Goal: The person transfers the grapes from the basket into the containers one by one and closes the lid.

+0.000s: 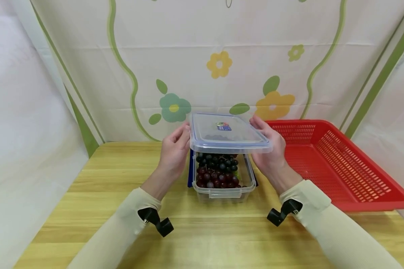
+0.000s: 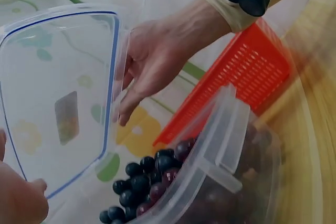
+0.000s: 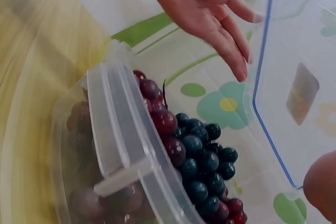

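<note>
Both hands hold a clear plastic lid (image 1: pixel 205 130) with a blue seal line and a small label, tilted above a clear food container (image 1: pixel 225 194). My left hand (image 1: pixel 175 149) grips the lid's left edge. At its right edge, my right hand (image 1: pixel 271 147) grips it, fingers partly behind the lid. Inside the container lie red grapes (image 1: pixel 219 179) at the front and black grapes (image 3: pixel 202 156) behind them. A clip flap (image 1: pixel 225 194) hangs on the container's near side. The lid hides the container's far end in the head view.
A red slotted basket (image 1: pixel 350 160) stands to the right, near the right forearm. Blue edges (image 1: pixel 190 173) show beside the container on the wooden table (image 1: pixel 128 168). A flower-printed cloth (image 1: pixel 202 67) hangs behind the table.
</note>
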Action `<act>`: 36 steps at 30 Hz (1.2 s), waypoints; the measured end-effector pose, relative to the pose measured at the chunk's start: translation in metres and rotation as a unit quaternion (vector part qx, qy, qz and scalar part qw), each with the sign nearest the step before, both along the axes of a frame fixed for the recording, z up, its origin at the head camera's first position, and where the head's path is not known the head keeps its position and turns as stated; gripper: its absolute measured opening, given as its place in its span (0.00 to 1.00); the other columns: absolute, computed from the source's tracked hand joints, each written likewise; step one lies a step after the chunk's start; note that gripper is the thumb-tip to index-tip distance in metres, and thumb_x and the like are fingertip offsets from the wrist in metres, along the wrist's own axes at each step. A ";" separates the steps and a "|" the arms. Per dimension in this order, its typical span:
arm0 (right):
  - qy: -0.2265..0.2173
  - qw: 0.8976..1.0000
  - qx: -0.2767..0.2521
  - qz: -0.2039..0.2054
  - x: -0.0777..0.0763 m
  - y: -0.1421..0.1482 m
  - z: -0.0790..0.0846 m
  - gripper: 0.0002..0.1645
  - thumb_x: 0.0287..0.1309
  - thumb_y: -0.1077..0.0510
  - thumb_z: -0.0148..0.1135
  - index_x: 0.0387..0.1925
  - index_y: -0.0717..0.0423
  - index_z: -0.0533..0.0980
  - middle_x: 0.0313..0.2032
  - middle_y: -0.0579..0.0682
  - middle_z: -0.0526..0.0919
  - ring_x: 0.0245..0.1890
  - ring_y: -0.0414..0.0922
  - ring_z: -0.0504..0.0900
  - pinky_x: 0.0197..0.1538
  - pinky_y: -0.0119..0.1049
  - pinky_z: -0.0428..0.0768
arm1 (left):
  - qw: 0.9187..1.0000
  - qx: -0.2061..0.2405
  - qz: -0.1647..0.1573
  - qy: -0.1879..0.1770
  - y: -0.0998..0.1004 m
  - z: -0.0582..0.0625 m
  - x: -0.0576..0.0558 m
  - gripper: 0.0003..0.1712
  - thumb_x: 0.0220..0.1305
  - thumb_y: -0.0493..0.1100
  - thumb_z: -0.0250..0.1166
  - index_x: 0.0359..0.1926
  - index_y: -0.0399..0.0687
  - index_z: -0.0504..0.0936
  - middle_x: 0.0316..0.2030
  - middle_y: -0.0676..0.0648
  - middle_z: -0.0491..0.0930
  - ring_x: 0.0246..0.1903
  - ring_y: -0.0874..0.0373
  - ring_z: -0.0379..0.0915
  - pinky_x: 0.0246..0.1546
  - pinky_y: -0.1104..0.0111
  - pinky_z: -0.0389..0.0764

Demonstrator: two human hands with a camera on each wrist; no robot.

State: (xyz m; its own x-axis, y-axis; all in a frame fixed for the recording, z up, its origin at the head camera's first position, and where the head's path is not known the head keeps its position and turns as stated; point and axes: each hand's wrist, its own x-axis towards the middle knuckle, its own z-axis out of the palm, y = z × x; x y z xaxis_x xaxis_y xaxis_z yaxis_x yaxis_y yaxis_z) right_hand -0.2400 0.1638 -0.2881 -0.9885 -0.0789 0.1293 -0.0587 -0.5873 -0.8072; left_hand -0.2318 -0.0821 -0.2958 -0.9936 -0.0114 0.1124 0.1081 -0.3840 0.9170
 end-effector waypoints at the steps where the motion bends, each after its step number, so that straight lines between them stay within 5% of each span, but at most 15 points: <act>1: -0.003 1.000 0.005 0.008 0.001 0.001 -0.001 0.41 0.76 0.63 0.26 0.87 0.55 0.37 0.86 0.50 0.36 0.86 0.48 0.41 0.86 0.37 0.47 | 1.000 -0.006 -0.014 0.000 -0.003 -0.003 0.000 0.31 0.84 0.41 0.55 0.80 0.35 0.62 0.80 0.41 0.64 0.78 0.54 0.65 0.72 0.70 0.73; 5: -0.028 0.997 0.062 0.024 0.005 0.003 -0.005 0.38 0.83 0.59 0.28 0.86 0.56 0.35 0.87 0.46 0.36 0.86 0.44 0.42 0.86 0.35 0.48 | 0.996 -0.071 -0.048 -0.002 -0.015 -0.017 0.001 0.32 0.85 0.44 0.52 0.82 0.41 0.59 0.83 0.46 0.59 0.82 0.56 0.57 0.79 0.66 0.64; 9: -0.057 0.986 0.159 0.009 0.007 0.001 -0.014 0.34 0.86 0.57 0.33 0.86 0.58 0.45 0.87 0.47 0.46 0.85 0.43 0.50 0.84 0.36 0.54 | 0.988 -0.148 -0.052 -0.001 -0.028 -0.036 0.000 0.32 0.86 0.50 0.49 0.83 0.48 0.59 0.84 0.54 0.56 0.84 0.59 0.47 0.84 0.61 0.53; 13: -0.052 0.975 0.215 0.002 0.008 -0.001 -0.026 0.33 0.86 0.55 0.34 0.85 0.56 0.51 0.85 0.48 0.52 0.85 0.43 0.52 0.85 0.40 0.54 | 0.981 -0.186 -0.055 0.001 -0.037 -0.055 -0.001 0.32 0.86 0.53 0.49 0.84 0.54 0.59 0.84 0.58 0.55 0.84 0.60 0.46 0.84 0.60 0.51; 24: -0.076 0.947 0.310 -0.018 0.011 0.007 -0.063 0.34 0.86 0.48 0.37 0.85 0.52 0.52 0.85 0.48 0.53 0.86 0.46 0.51 0.86 0.46 0.52 | 0.978 -0.194 -0.077 0.005 -0.036 -0.083 0.007 0.33 0.86 0.50 0.50 0.85 0.52 0.56 0.84 0.56 0.54 0.85 0.58 0.43 0.85 0.57 0.49; 36: -0.067 0.952 0.297 -0.002 0.005 0.018 -0.089 0.34 0.86 0.43 0.36 0.85 0.40 0.52 0.85 0.38 0.52 0.85 0.41 0.54 0.83 0.44 0.58 | 0.968 -0.220 -0.115 0.030 -0.031 -0.094 0.006 0.34 0.87 0.45 0.46 0.86 0.50 0.49 0.86 0.57 0.47 0.86 0.56 0.37 0.86 0.55 0.44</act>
State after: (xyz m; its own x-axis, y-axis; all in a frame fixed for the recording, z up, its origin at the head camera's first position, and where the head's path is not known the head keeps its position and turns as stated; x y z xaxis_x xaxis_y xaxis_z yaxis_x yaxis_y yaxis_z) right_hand -0.2354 0.1821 -0.3766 -0.9934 -0.0947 -0.0648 0.0674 -0.0242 -0.9974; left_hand -0.2259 -0.1135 -0.3895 -0.9557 0.2709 0.1147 0.1253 0.0222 0.9919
